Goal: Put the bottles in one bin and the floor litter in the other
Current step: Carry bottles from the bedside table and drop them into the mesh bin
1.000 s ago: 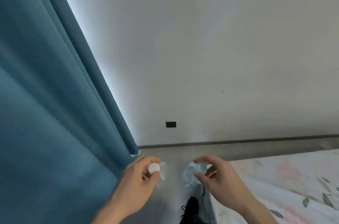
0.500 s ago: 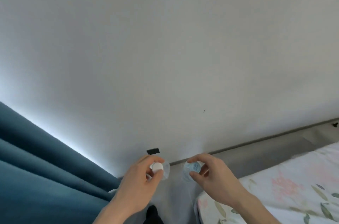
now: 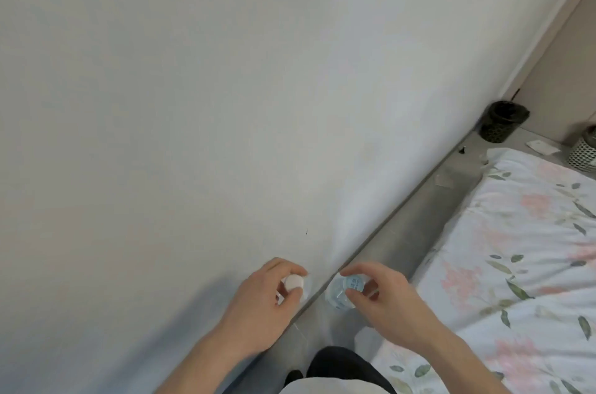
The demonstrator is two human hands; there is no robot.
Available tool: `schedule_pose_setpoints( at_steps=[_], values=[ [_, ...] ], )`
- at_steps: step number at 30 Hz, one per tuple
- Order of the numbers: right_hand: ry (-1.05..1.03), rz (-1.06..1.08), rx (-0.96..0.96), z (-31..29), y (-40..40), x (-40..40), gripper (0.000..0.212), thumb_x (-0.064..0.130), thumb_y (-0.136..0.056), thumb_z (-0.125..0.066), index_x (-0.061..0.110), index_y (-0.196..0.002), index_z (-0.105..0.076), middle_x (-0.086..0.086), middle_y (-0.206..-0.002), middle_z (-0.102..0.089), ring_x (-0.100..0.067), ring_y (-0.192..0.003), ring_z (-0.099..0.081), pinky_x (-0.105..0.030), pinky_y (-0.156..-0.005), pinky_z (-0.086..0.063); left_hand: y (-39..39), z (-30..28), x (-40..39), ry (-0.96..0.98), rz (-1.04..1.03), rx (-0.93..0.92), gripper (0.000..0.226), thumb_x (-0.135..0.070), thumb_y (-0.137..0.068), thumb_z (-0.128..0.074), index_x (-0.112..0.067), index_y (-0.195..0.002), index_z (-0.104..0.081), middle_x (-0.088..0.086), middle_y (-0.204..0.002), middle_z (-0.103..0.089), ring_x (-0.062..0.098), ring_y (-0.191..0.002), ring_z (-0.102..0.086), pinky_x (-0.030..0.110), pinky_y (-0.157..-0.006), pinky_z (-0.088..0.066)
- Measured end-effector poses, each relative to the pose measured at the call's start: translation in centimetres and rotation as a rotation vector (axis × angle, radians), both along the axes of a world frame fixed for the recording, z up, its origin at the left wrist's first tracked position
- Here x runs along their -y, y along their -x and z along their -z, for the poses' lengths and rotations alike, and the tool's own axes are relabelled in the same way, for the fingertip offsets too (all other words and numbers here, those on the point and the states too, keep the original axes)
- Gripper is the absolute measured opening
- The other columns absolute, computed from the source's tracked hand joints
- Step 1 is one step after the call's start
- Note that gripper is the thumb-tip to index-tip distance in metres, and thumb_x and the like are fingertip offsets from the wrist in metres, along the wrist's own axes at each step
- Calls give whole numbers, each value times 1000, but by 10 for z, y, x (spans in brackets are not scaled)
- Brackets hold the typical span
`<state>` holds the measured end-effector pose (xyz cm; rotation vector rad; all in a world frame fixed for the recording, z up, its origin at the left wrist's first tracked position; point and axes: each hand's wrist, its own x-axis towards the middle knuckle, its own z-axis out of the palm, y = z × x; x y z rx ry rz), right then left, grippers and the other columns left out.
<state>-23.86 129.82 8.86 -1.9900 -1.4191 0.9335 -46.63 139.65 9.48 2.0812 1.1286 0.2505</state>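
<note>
My left hand (image 3: 263, 300) grips a clear bottle with a white cap (image 3: 294, 282) by its top. My right hand (image 3: 387, 297) holds a second clear bottle with a blue cap (image 3: 353, 284) the same way; both bottles hang below the hands and are mostly hidden. Far down the floor strip stand a black bin (image 3: 502, 121) against the wall and a white mesh bin (image 3: 583, 153) at the right edge. Pieces of floor litter lie near them: a white paper (image 3: 543, 146) and a clear wrapper (image 3: 446, 180).
A white wall (image 3: 225, 103) runs along the left. A bed with a floral cover (image 3: 516, 248) fills the right side. Between them is a narrow grey floor strip (image 3: 412, 232). My dark trouser leg (image 3: 342, 368) shows at the bottom.
The view has swung right: the blue curtain has left the frame and the two bins and the litter have come into sight. Both hands still hold their bottles.
</note>
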Motion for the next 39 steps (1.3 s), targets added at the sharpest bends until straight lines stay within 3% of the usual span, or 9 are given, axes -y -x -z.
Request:
schedule_pose_setpoints(
  at_steps=[7, 14, 20, 29, 39],
  values=[
    [-10, 271, -14, -4, -48, -10, 21, 33, -94, -65, 50, -108, -63, 29, -101, -64, 1, -85, -65, -20, -76, -54, -77, -4, -70, 12, 221, 26, 21, -32, -99, -54, -43, -115, -61, -33, -118, -52, -3, -96, -59, 24, -87, -52],
    [-48, 427, -45, 8, -129, -47, 24, 27, -93, -68, 48, -105, -66, 32, -104, -62, -1, -86, -65, -26, -79, -56, -175, 1, -122, 34, 288, 68, 22, -29, -97, -56, -43, -112, -62, -32, -116, -54, 0, -92, -62, 26, -85, -53],
    [-49, 466, -74, 14, -226, -91, 23, 27, -93, -67, 47, -105, -66, 26, -98, -64, 0, -85, -65, -18, -73, -52, -288, 12, -172, 48, 318, 42, 20, -31, -97, -54, -44, -110, -61, -32, -116, -56, 0, -91, -63, 29, -84, -54],
    [-65, 520, -62, -5, -395, -128, 24, 28, -92, -68, 49, -103, -66, 34, -105, -61, -4, -83, -66, -21, -73, -54, -464, -5, -223, 34, 356, 42, 19, -30, -95, -55, -44, -106, -61, -32, -115, -55, 1, -89, -64, 28, -82, -54],
    [-126, 730, -100, -8, -514, -129, 24, 24, -91, -70, 45, -102, -68, 26, -101, -66, -5, -81, -67, -14, -67, -51, -644, 6, -254, 87, 468, 16, 16, -34, -92, -55, -44, -103, -61, -26, -105, -60, 0, -86, -62, 23, -79, -53]
  ],
)
